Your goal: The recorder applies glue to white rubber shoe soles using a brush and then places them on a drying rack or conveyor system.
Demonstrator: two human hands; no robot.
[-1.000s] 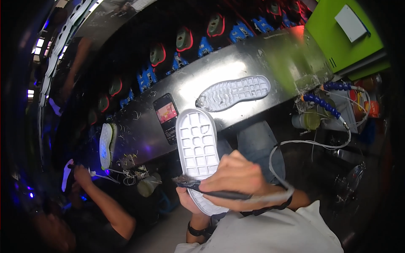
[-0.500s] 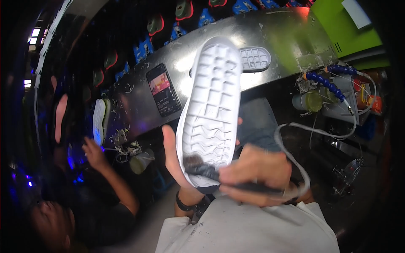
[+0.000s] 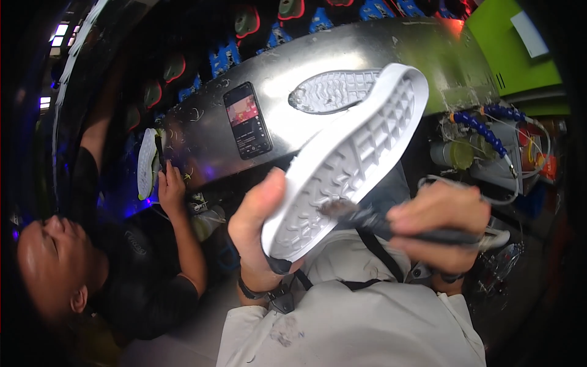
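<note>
My left hand grips a white shoe sole by its near end, thumb along the outer side wall. The sole is tilted, its far end up to the right, and its recessed grid and wavy ribs face me. In my right hand is a dark-handled brush, blurred by motion. Its brownish bristles touch or nearly touch the ribbed face; the blur hides which. A second sole lies on the metal table behind, partly covered by the held one.
A phone lies on the table. To the left, a co-worker's hand is near another sole. At right are blue jointed hoses, cups and a pale tube. Shoe lasts line the back.
The held sole has swung from nearly upright to a rightward slant, uncovering more of the sole behind. My right hand and brush have moved right and slightly up. The co-worker's hand has shifted right.
</note>
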